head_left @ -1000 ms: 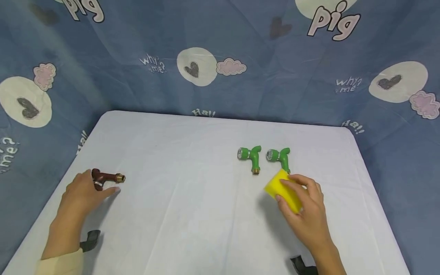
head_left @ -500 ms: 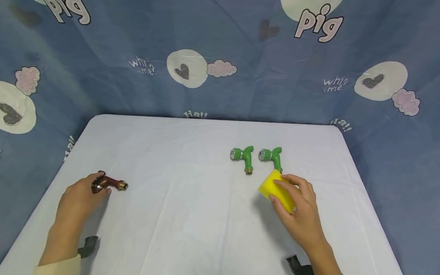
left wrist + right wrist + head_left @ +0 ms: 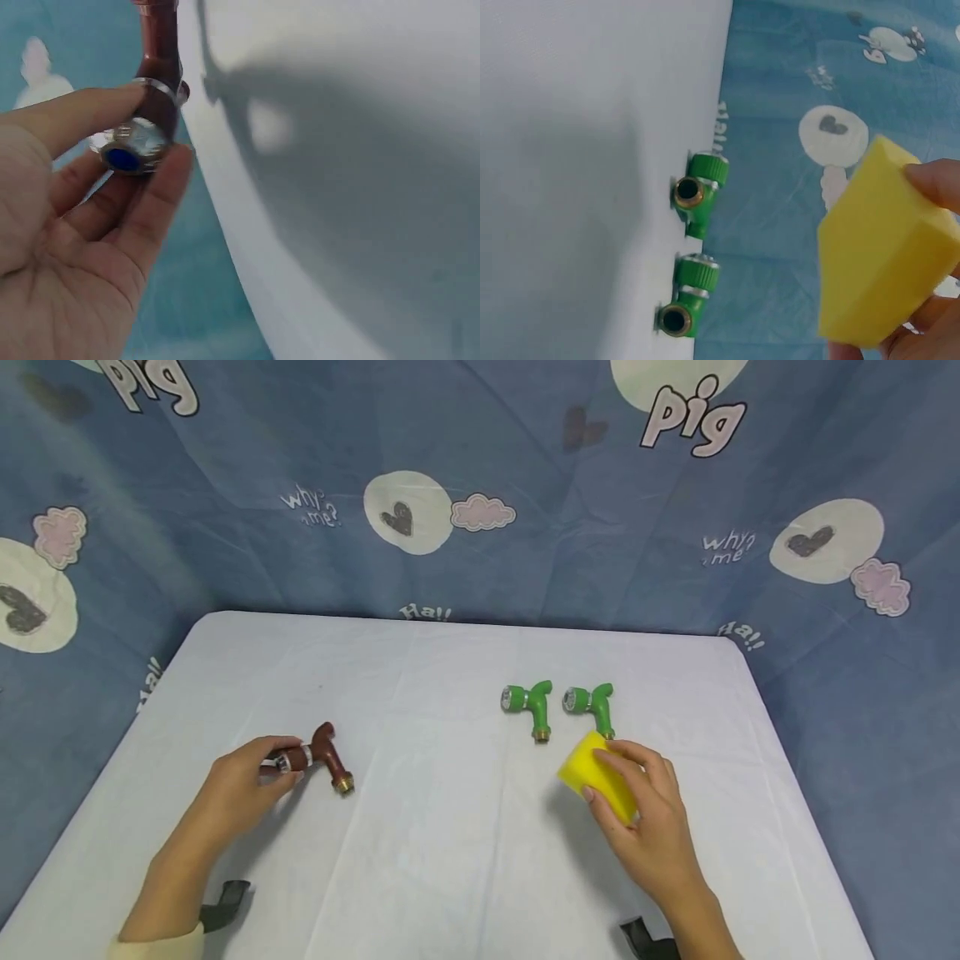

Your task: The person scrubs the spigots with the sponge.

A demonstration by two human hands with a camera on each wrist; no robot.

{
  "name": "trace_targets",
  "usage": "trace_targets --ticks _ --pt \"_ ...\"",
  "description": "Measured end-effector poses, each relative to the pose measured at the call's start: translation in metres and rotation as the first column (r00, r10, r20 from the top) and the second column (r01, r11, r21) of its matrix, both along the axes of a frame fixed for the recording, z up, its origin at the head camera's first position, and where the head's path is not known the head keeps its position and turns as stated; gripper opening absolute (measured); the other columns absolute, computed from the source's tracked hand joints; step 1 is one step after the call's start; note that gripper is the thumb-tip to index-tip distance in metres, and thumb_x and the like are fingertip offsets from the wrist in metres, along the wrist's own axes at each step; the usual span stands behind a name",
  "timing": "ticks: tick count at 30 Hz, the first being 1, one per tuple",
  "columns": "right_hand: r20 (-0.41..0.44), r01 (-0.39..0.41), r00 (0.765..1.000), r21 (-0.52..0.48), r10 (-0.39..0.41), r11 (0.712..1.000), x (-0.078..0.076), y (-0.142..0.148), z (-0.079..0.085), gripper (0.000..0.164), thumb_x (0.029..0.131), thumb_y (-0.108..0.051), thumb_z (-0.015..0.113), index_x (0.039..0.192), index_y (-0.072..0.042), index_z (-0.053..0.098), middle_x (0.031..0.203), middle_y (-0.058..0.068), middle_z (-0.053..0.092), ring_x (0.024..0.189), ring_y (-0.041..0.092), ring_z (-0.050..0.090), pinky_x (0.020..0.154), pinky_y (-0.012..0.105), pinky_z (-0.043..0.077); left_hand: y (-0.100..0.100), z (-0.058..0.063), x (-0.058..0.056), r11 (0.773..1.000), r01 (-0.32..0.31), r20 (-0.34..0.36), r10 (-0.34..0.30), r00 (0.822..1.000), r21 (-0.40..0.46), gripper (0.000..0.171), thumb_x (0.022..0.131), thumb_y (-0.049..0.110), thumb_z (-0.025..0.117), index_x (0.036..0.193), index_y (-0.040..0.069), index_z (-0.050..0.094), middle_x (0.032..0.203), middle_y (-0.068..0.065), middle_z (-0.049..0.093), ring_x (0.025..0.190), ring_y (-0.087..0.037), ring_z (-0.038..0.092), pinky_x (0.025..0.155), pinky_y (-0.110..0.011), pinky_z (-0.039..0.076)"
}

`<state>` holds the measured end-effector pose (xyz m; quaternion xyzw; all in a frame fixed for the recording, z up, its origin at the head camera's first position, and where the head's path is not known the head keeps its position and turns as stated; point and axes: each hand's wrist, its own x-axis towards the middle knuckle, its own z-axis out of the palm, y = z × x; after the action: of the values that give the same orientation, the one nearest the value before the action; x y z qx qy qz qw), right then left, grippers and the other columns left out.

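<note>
My left hand (image 3: 247, 785) holds a dark brown tap (image 3: 324, 750) by its knob end, between thumb and fingers, over the left part of the table. Its brass end (image 3: 343, 783) points toward me. In the left wrist view a blue disc (image 3: 120, 159) shows on the knob; more brown behind it, between the fingers, is unclear. My right hand (image 3: 648, 814) pinches a yellow sponge block (image 3: 600, 777) above the cloth. Just beyond the sponge, two green taps (image 3: 538, 706) with brass ends lie side by side; the sponge partly covers the right one's (image 3: 597, 706) near end.
A white cloth (image 3: 420, 843) covers the table. Blue printed fabric (image 3: 555, 560) stands behind and along both sides. Black wrist-worn pieces (image 3: 225, 903) show beside the left wrist and near the right forearm (image 3: 647, 939).
My left hand has moved right with the brown tap, and the tap has turned so its brass end points nearer me. The right hand and sponge are nearly still; the view shifted slightly.
</note>
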<state>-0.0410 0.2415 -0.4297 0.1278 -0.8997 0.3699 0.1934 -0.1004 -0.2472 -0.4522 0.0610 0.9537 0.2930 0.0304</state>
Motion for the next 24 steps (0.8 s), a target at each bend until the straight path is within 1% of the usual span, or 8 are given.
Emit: trace_targets --ticks 3,5,8,11,13,17,19,24 --pt "0.008 -0.025 1.0 -0.009 0.025 1.0 0.0 -0.004 0.0 0.063 0.086 -0.006 0.085 0.144 -0.009 0.061 0.15 0.007 0.055 0.128 0.025 0.051 0.108 0.013 0.037 0.026 0.006 -0.004 0.992 0.072 -0.048 -0.067 0.997 0.102 0.048 0.089 0.0 0.081 0.134 0.005 0.066 0.126 -0.015 0.068 0.108 -0.036 0.07 0.089 -0.05 0.059" --pt "0.009 -0.045 0.999 -0.013 0.045 0.999 -0.001 -0.009 0.0 0.074 0.085 -0.006 0.087 0.151 -0.014 0.054 0.152 0.004 0.055 0.126 0.023 0.052 0.107 0.014 0.039 0.044 0.007 -0.007 0.972 0.123 -0.064 -0.112 0.992 0.199 0.047 0.088 -0.002 0.082 0.132 0.009 0.069 0.126 -0.008 0.068 0.11 -0.029 0.069 0.09 -0.041 0.059" --pt "0.01 -0.1 0.995 -0.019 0.1 0.995 -0.001 -0.022 0.001 0.086 0.083 -0.008 0.089 0.157 -0.019 0.047 0.147 0.0 0.059 0.122 0.019 0.055 0.1 0.022 0.049 0.068 0.009 -0.008 0.924 0.177 -0.061 -0.166 0.984 0.339 0.044 0.089 0.001 0.082 0.13 0.012 0.07 0.125 0.0 0.068 0.107 -0.02 0.069 0.09 -0.032 0.059" --pt "0.022 -0.183 0.983 -0.047 0.184 0.982 -0.003 -0.038 0.004 0.089 0.084 -0.01 0.088 0.16 -0.021 0.043 0.143 0.0 0.061 0.119 0.018 0.056 0.094 0.033 0.055 0.09 0.011 -0.011 0.872 0.227 -0.037 -0.234 0.971 0.433 0.041 0.091 0.009 0.083 0.13 0.015 0.071 0.122 0.005 0.068 0.102 -0.015 0.069 0.088 -0.03 0.058" --pt "0.02 -0.247 0.968 -0.066 0.249 0.967 -0.006 -0.048 0.007 0.086 0.086 -0.012 0.087 0.159 -0.018 0.044 0.146 0.001 0.06 0.121 0.02 0.056 0.096 0.037 0.055 0.102 0.011 -0.013 0.846 0.259 -0.028 -0.278 0.96 0.467 0.04 0.091 0.014 0.084 0.129 0.017 0.072 0.121 0.007 0.068 0.098 -0.014 0.069 0.086 -0.03 0.059" --pt "0.016 -0.348 0.937 -0.075 0.35 0.934 -0.01 -0.063 0.013 0.076 0.091 -0.024 0.085 0.157 -0.016 0.047 0.155 0.002 0.051 0.13 0.022 0.053 0.108 0.036 0.048 0.12 0.014 -0.011 0.789 0.32 -0.021 -0.364 0.931 0.525 0.039 0.091 0.016 0.085 0.128 0.017 0.072 0.121 0.007 0.068 0.095 -0.018 0.065 0.083 -0.03 0.059" --pt "0.019 -0.391 0.919 -0.06 0.393 0.918 -0.011 -0.068 0.014 0.068 0.094 -0.03 0.082 0.154 -0.017 0.052 0.159 0.001 0.047 0.133 0.022 0.051 0.11 0.038 0.046 0.126 0.016 -0.008 0.745 0.337 -0.007 -0.408 0.913 0.576 0.039 0.091 0.014 0.084 0.128 0.015 0.072 0.124 0.004 0.067 0.092 -0.021 0.065 0.081 -0.031 0.06" --pt "0.031 -0.438 0.898 0.01 0.438 0.899 -0.006 -0.074 0.008 0.048 0.1 -0.038 0.073 0.144 -0.022 0.064 0.16 0.0 0.045 0.133 0.02 0.049 0.106 0.044 0.046 0.135 0.02 0.0 0.574 0.306 0.054 -0.524 0.85 0.759 0.038 0.096 0.007 0.077 0.132 0.007 0.066 0.13 -0.014 0.059 0.091 -0.031 0.072 0.078 -0.038 0.063"
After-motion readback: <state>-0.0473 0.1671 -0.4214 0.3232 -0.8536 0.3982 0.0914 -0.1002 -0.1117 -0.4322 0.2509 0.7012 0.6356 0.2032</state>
